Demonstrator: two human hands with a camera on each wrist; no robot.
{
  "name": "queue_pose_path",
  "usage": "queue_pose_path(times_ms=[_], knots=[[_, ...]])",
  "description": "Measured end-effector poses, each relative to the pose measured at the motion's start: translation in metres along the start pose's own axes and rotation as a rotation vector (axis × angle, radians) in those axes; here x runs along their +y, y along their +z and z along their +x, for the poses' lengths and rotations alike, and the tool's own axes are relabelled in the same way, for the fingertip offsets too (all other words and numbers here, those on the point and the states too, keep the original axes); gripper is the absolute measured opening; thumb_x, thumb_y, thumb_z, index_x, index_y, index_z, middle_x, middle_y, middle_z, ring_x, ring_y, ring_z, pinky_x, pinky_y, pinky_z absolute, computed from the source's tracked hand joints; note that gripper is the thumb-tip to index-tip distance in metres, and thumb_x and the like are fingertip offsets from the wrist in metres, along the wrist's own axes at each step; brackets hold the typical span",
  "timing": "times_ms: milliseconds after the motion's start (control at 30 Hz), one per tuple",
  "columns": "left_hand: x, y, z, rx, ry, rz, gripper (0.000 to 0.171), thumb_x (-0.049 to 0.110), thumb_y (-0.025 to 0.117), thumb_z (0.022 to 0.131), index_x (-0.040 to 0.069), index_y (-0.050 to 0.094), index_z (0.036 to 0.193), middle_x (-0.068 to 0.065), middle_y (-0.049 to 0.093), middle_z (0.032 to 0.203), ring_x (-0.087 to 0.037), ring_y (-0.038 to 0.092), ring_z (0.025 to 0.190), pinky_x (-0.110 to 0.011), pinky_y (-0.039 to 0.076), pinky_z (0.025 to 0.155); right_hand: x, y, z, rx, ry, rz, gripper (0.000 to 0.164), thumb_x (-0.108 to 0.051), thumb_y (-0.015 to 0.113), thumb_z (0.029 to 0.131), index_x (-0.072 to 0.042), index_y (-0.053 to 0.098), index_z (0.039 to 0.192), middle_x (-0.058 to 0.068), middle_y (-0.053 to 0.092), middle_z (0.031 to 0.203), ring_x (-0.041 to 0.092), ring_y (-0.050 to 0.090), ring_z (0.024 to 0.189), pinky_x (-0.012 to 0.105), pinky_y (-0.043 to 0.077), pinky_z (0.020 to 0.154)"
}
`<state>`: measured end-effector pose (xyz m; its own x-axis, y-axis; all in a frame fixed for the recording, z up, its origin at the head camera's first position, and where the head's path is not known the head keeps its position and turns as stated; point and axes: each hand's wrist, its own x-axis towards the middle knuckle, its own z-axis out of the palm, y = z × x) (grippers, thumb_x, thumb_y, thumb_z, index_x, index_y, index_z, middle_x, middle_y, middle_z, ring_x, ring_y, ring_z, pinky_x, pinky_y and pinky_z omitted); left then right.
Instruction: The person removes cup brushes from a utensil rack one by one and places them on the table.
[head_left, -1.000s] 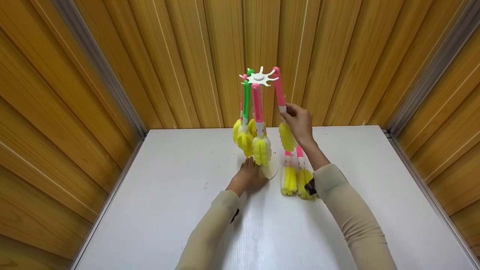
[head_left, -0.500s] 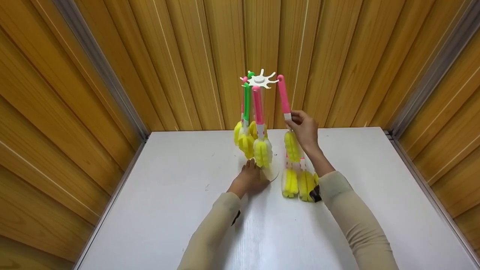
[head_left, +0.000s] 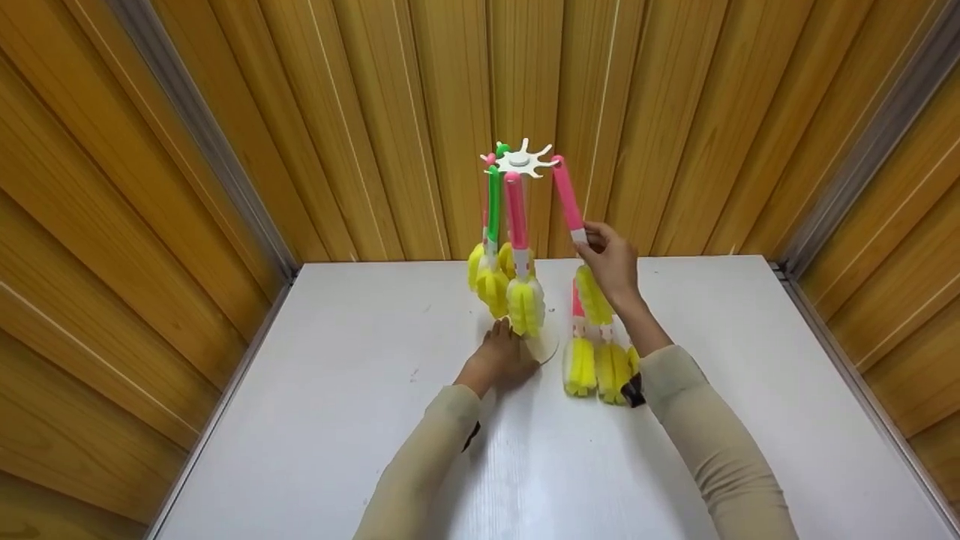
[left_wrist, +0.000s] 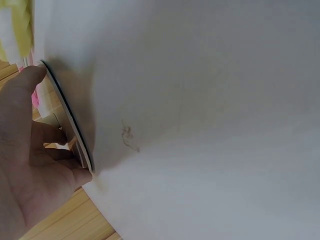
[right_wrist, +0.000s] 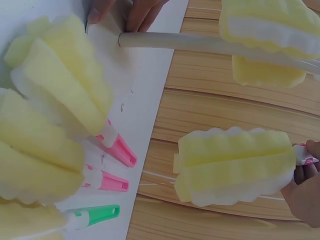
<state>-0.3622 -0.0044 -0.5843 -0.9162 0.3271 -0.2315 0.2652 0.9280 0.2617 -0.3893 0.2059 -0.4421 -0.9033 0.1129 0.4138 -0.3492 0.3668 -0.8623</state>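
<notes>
In the head view, the left hand holds the base of the white stand. Right of the stand, the right hand pinches the neck of a pink brush, which tilts, sponge end outward, its top against a stand arm; whether it is hooked I cannot tell. Other brushes hang from the stand, so hanging this one looks like the step in hand. The next move likely calls for seating the handle's hole over the arm before letting go.

In the left wrist view, fingers curl round the edge of the stand's base.

In the right wrist view, loose brushes, two pink-handled and one green, lie beside the stand.
</notes>
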Motion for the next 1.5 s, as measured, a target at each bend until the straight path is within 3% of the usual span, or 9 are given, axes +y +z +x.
queue_pose_path(times_ms=[467,700,833,1033,1500], knots=[[-0.001,0.001,0.003,0.003,0.007,-0.010,0.094,0.057,0.060,0.095,0.009,0.015,0.163,-0.017,0.013,0.168,-0.028,0.015,0.155,-0.042,0.017,0.125,0.016,-0.022,-0.005,0.003,0.076,-0.036,0.038,-0.006,0.066,0.099,0.000,0.061,0.136,0.019,0.071,0.120,0.028,0.068,0.103,0.014,0.052,0.075],[-0.002,0.002,0.002,0.012,0.026,0.045,0.092,0.056,0.058,0.097,0.000,0.020,0.160,-0.020,0.018,0.164,-0.030,0.019,0.153,-0.043,0.020,0.125,0.027,-0.034,-0.010,-0.008,0.097,-0.101,0.040,-0.001,0.065,0.097,0.001,0.060,0.137,0.022,0.070,0.120,0.030,0.068,0.104,0.011,0.049,0.073],[-0.002,0.004,0.004,-0.005,0.012,0.009,0.094,0.057,0.059,0.096,0.004,0.017,0.161,-0.018,0.015,0.166,-0.029,0.017,0.154,-0.042,0.017,0.125,0.034,-0.043,-0.014,0.009,0.138,-0.101,0.041,-0.002,0.066,0.097,0.001,0.060,0.137,0.022,0.070,0.122,0.031,0.067,0.107,0.010,0.050,0.072],[-0.003,0.005,0.007,0.006,0.004,0.002,0.095,0.059,0.060,0.094,0.008,0.017,0.162,-0.015,0.018,0.166,-0.027,0.020,0.153,-0.041,0.018,0.125,0.040,-0.053,-0.016,0.022,0.178,-0.099,0.041,-0.006,0.066,0.098,-0.001,0.059,0.138,0.019,0.069,0.126,0.029,0.067,0.109,0.011,0.051,0.076],[-0.003,0.002,0.003,0.003,0.021,0.004,0.095,0.059,0.058,0.096,0.005,0.016,0.162,-0.019,0.014,0.167,-0.029,0.015,0.155,-0.042,0.017,0.125,0.065,-0.084,-0.031,0.063,0.227,-0.168,0.042,-0.012,0.066,0.099,-0.008,0.060,0.141,0.017,0.069,0.125,0.025,0.067,0.105,0.008,0.050,0.075]])
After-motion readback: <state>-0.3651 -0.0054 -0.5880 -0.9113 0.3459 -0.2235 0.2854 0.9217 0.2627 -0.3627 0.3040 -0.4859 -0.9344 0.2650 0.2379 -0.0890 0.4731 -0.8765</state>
